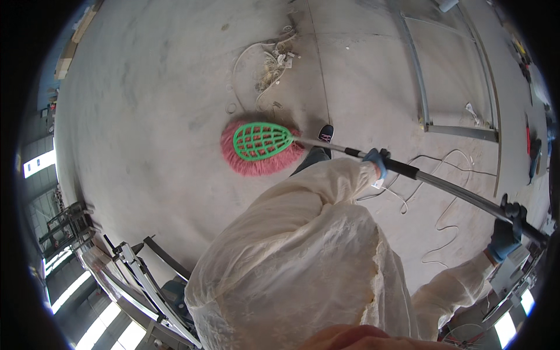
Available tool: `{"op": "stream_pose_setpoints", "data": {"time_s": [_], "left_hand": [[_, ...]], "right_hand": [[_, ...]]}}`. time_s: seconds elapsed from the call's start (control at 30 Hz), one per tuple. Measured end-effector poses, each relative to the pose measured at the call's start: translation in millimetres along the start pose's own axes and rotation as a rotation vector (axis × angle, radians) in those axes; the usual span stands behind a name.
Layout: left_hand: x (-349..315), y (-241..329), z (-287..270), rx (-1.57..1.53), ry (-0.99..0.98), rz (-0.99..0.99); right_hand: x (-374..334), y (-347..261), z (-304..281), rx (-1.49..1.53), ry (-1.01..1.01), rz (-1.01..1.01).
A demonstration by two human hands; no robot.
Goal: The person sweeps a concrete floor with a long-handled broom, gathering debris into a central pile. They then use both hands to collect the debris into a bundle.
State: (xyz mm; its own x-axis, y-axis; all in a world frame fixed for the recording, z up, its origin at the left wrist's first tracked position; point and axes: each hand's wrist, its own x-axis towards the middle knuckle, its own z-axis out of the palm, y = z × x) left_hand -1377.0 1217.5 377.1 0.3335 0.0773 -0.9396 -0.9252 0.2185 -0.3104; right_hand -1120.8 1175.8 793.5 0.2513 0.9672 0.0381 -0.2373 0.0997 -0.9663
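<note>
A mop (262, 143) with a green lattice head and a pink fringe lies flat on the grey floor, ahead of me and slightly left. Its metal pole slants from the head toward the lower right. Wearing a blue and black glove, my left hand (378, 162) is closed around the pole's middle, by the black sleeve. Farther up, near the pole's end at the right, my right hand (507, 232) in a dark glove grips it too. Both arms are covered by loose, pale, sheer sleeves. One dark shoe (326, 133) shows beside the mop head.
Beyond the mop lies a heap of debris (273, 70) with a curled pale strip. Cables (446, 169) snake over the floor beneath the pole. A metal frame (461, 133) stands at the right; metal equipment (140, 274) is at the lower left. Cardboard boxes (67, 58) line the far left.
</note>
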Motion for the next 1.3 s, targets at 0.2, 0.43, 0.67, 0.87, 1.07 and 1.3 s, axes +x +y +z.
{"op": "stream_pose_setpoints", "data": {"time_s": [0.2,0.43,0.67,0.87,1.07,1.3], "left_hand": [[-1.1,-18.3,145.9,-0.001,-0.141,-0.002],[10.8,23.0,330.3,0.044,-0.221,0.191],[90.5,147.7,516.0,0.171,-0.364,0.316],[96.3,255.1,666.3,0.382,-0.269,0.547],[47.0,235.1,705.0,0.462,-0.151,0.669],[39.2,235.0,638.0,0.286,-0.108,0.736]], "right_hand": [[71.0,-30.6,-3.4,-0.007,0.09,-0.112],[168.4,32.1,25.6,-0.01,0.162,-0.184],[299.4,172.4,84.2,0.147,0.019,-0.199],[413.2,251.7,150.8,-0.027,0.097,-0.168],[495.1,221.8,133.8,0.221,0.203,-0.059],[549.8,203.9,105.0,0.301,0.134,0.126]]}}
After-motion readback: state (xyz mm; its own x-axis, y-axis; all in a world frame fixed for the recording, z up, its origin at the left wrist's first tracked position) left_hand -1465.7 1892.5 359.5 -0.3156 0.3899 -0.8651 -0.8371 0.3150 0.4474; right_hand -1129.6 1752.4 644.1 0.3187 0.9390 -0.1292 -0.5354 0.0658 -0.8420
